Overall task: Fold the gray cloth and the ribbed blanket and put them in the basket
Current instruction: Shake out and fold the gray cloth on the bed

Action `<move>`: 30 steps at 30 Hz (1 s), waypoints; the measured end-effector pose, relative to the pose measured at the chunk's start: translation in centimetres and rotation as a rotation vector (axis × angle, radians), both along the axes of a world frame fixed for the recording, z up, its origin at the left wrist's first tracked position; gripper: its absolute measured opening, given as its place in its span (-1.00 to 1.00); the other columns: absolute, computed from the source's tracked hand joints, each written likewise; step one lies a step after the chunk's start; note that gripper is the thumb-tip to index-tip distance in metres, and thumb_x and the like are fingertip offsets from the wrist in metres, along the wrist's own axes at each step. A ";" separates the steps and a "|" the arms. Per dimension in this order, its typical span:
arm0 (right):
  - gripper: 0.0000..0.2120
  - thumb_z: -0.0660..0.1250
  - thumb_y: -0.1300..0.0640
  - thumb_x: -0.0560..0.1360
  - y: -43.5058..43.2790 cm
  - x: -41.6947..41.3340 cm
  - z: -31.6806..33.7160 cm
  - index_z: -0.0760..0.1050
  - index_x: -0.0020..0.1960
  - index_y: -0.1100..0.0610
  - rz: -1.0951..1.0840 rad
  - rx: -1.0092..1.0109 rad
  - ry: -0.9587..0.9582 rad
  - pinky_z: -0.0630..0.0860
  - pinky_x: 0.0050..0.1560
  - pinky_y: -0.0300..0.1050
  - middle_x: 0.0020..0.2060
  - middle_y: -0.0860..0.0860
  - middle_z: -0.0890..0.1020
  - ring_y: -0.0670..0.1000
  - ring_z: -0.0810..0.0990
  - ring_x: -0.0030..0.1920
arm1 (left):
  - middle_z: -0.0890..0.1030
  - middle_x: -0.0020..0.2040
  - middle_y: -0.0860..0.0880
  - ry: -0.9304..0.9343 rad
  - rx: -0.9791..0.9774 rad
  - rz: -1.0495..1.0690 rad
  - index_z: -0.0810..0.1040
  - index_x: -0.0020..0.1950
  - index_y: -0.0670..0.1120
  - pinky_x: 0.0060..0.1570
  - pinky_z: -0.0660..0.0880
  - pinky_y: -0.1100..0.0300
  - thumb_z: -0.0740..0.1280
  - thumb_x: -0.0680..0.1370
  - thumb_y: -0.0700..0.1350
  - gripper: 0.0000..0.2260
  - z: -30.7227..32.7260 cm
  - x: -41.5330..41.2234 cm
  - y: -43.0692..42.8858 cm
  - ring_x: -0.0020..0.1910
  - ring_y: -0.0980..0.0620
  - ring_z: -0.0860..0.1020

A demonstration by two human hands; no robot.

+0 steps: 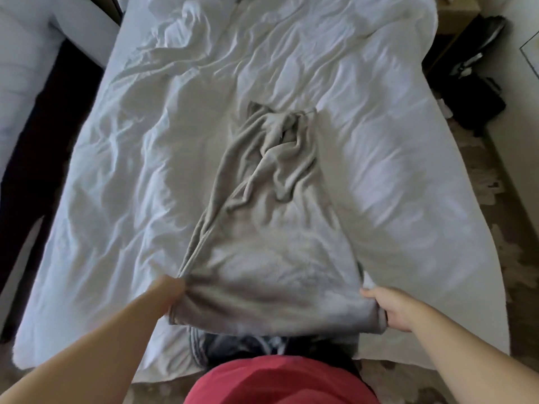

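At far left, the corner of a second white bed [26, 62] is set apart from the main one by a strip of dark floor [38, 158]. A rumpled white duvet [122, 176] covers the main bed, which fills most of the view.

The person's left hand [172, 293] grips the bunched near-left corner of the gray cloth [262, 258], fingers buried in its folds. The cloth lies along the middle of the duvet, flat near the person and crumpled into a heap at its far end. Under its near edge shows a dark striped fabric [230, 345] that cannot be identified. Below that is the person's red top [277, 383].

The right hand [390, 310] holds the near-right corner, fingers curled under and thumb on top. At upper right, black bags [472, 91] sit on the floor beside the bed, their contents hidden. Patterned carpet [513, 258] runs along the right edge.
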State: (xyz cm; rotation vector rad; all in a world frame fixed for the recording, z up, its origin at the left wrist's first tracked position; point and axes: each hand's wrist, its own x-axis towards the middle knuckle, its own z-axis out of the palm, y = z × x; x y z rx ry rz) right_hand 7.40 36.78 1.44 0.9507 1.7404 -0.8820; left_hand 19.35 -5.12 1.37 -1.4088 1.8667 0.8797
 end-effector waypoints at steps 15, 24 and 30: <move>-0.70 0.14 0.06 0.63 -3.3 -7.5 -3.0 0.52 -0.15 0.18 -0.331 -0.140 0.054 0.49 -0.34 -0.11 -0.39 0.10 0.65 0.07 0.56 -0.26 | 0.61 0.03 -0.22 0.187 -0.052 -0.198 0.57 0.09 -0.18 0.01 0.47 0.08 0.35 0.52 -0.02 -0.73 -5.5 -9.5 -0.4 0.02 -0.20 0.56; -0.56 0.19 -0.10 0.56 -6.1 -12.9 -5.1 0.69 -0.13 0.19 -0.427 -0.349 -0.039 0.59 -0.20 -0.05 -0.21 0.15 0.72 0.09 0.71 -0.25 | 0.57 -0.34 -0.19 0.288 -0.141 -0.145 0.55 -0.29 -0.17 -0.28 0.37 0.10 0.24 0.57 0.00 -0.67 -7.0 -14.8 -0.6 -0.30 -0.14 0.52; -0.54 0.16 0.06 0.56 -9.5 -17.3 1.6 0.70 -0.34 0.18 -0.229 -0.469 0.005 0.57 -0.29 -0.13 -0.27 0.13 0.72 0.06 0.71 -0.29 | 0.50 -0.30 -0.12 0.459 -0.073 0.142 0.54 -0.20 -0.14 -0.28 0.33 0.14 0.17 0.59 -0.04 -0.73 -1.9 -17.7 -2.7 -0.31 -0.08 0.42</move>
